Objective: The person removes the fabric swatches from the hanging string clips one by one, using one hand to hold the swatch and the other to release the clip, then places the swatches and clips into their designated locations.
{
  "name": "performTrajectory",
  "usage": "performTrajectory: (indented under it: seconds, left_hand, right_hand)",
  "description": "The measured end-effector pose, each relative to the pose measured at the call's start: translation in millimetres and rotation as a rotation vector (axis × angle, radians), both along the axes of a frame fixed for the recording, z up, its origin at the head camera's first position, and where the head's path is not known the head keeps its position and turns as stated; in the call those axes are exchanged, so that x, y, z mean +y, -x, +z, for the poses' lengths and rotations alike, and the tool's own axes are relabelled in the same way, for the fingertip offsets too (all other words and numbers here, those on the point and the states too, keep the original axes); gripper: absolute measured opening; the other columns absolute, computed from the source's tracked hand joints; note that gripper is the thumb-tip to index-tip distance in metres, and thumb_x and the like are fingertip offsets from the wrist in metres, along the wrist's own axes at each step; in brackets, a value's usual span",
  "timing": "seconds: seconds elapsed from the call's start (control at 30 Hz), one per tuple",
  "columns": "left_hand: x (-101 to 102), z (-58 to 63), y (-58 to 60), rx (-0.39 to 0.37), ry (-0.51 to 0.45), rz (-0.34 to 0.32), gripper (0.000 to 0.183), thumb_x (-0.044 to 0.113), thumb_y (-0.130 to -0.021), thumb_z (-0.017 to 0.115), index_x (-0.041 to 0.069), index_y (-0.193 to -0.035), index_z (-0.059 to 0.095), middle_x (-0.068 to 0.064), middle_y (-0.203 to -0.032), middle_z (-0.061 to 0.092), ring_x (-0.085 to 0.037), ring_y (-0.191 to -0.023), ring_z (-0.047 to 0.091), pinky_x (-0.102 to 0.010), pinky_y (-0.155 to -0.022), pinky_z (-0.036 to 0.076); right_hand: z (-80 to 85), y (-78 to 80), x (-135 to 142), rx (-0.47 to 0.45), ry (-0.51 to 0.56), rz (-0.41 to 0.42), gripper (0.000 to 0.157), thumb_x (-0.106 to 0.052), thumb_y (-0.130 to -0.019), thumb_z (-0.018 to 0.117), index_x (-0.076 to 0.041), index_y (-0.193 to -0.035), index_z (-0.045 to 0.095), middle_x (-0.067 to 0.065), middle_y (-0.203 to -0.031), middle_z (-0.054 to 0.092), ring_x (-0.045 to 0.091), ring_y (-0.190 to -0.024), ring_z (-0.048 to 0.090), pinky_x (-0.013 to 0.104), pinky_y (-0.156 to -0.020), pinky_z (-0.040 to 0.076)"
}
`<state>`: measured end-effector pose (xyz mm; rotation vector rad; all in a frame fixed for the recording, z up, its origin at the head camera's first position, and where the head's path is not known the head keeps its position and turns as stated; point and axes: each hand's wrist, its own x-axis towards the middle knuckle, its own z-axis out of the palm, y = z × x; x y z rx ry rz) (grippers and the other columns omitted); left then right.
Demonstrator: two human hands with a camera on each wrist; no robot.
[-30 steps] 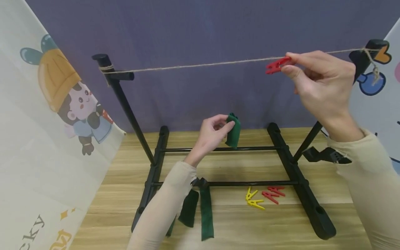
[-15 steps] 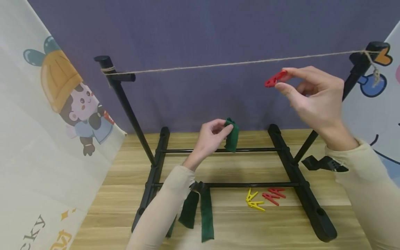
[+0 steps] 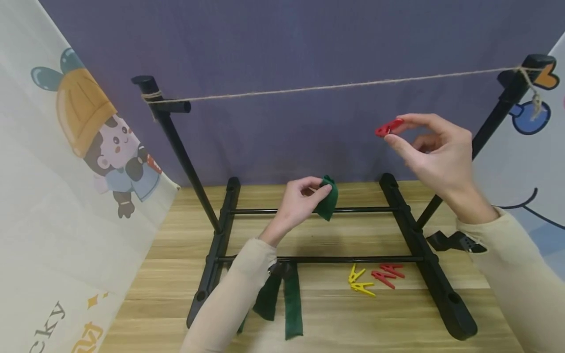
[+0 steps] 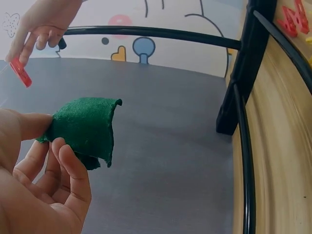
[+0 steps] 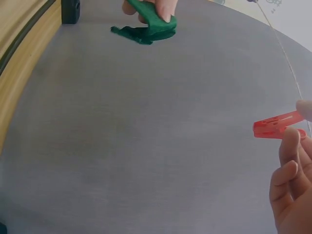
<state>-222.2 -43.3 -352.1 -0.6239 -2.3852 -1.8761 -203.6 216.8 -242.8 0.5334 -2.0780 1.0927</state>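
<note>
Between thumb and fingers my left hand (image 3: 297,202) pinches a small folded piece of green cloth (image 3: 327,200), held in the air above the rack's rear crossbar. The cloth (image 4: 85,127) droops from the fingertips in the left wrist view. Higher up and to the right, my right hand (image 3: 441,152) pinches a red clothespin (image 3: 388,128) by its handle end. That clothespin (image 5: 275,126) points left in the right wrist view, its tip looking closed. A twine line (image 3: 309,89) runs above both hands, touching neither the cloth nor the clothespin.
Black posts (image 3: 183,162) of a rack hold the twine. On the wooden table (image 3: 335,318) lie yellow clothespins (image 3: 359,282) and red clothespins (image 3: 387,275), right of the middle. More green cloth strips (image 3: 293,309) lie by my left forearm, partly hidden.
My right hand has come down from the twine with the red clothespin. My left hand has lowered slightly, still holding the green cloth.
</note>
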Motion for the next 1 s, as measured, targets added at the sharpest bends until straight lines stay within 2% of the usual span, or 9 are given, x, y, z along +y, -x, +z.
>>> performTrajectory:
  seconds: [0.1, 0.27, 0.4, 0.7, 0.77, 0.93, 1.0]
  left_hand:
    - [0, -1.1, -1.2, 0.007, 0.001, -0.008, 0.025, 0.03, -0.099, 0.068, 0.01, -0.113, 0.075, -0.01, -0.1, 0.073, -0.017, -0.077, 0.068, -0.031, -0.066, 0.06]
    - [0, -3.1, -3.3, 0.009, 0.002, -0.019, 0.024, 0.029, -0.099, 0.068, 0.011, -0.113, 0.075, -0.009, -0.097, 0.073, -0.016, -0.073, 0.067, -0.04, -0.068, 0.061]
    - [-1, -6.1, -4.8, -0.004, 0.002, -0.029, 0.024, 0.029, -0.099, 0.068, 0.012, -0.114, 0.075, -0.009, -0.097, 0.074, -0.015, -0.073, 0.067, -0.036, -0.068, 0.061]
    - [-1, -12.9, -10.3, -0.064, -0.01, -0.056, 0.023, 0.028, -0.097, 0.071, 0.01, -0.112, 0.074, -0.009, -0.098, 0.077, -0.034, -0.085, 0.068, -0.025, -0.068, 0.056]
    - [-1, -14.5, -11.7, -0.066, -0.004, -0.059, 0.023, 0.027, -0.097, 0.071, 0.01, -0.112, 0.074, -0.009, -0.098, 0.077, -0.033, -0.085, 0.068, -0.024, -0.068, 0.055]
    - [-4, -18.4, -18.2, -0.068, 0.009, -0.077, 0.023, 0.027, -0.097, 0.071, 0.011, -0.112, 0.074, -0.009, -0.099, 0.077, -0.017, -0.081, 0.068, -0.026, -0.071, 0.056]
    - [-6, -19.6, -21.5, -0.074, 0.014, -0.077, 0.023, 0.027, -0.097, 0.07, 0.011, -0.113, 0.074, -0.01, -0.098, 0.077, -0.021, -0.081, 0.069, -0.026, -0.071, 0.056]
  right_hand:
    - [-5.7, 2.8, 3, -0.006, -0.009, -0.003, 0.038, -0.006, -0.084, 0.082, -0.006, -0.121, 0.072, -0.023, -0.096, 0.068, 0.0, -0.045, 0.047, 0.019, -0.042, 0.031]
    - [-12.3, 4.2, 5, -0.029, -0.021, 0.006, 0.038, -0.008, -0.083, 0.083, -0.007, -0.12, 0.071, -0.022, -0.097, 0.069, 0.001, -0.047, 0.051, 0.019, -0.042, 0.033]
    - [-17.7, 3.5, 5, -0.044, -0.045, 0.001, 0.038, -0.01, -0.083, 0.084, -0.009, -0.119, 0.071, -0.022, -0.096, 0.069, 0.001, -0.047, 0.052, 0.019, -0.043, 0.034]
    - [-34.8, 2.1, 8, -0.101, -0.102, -0.018, 0.036, -0.016, -0.083, 0.085, -0.014, -0.117, 0.072, -0.031, -0.086, 0.067, 0.001, -0.048, 0.053, 0.023, -0.043, 0.032]
    - [-38.4, 0.9, 8, -0.13, -0.111, -0.028, 0.035, -0.019, -0.084, 0.084, -0.016, -0.117, 0.071, -0.031, -0.084, 0.066, 0.002, -0.047, 0.053, 0.023, -0.043, 0.032]
    - [-46.9, -2.7, 10, -0.213, -0.117, -0.037, 0.033, -0.026, -0.086, 0.083, -0.02, -0.115, 0.07, -0.025, -0.081, 0.068, 0.007, -0.046, 0.054, 0.026, -0.041, 0.033]
    - [-50.1, -3.7, 10, -0.23, -0.106, -0.023, 0.032, -0.025, -0.086, 0.083, -0.019, -0.115, 0.07, -0.025, -0.082, 0.069, 0.008, -0.045, 0.055, 0.027, -0.039, 0.033]
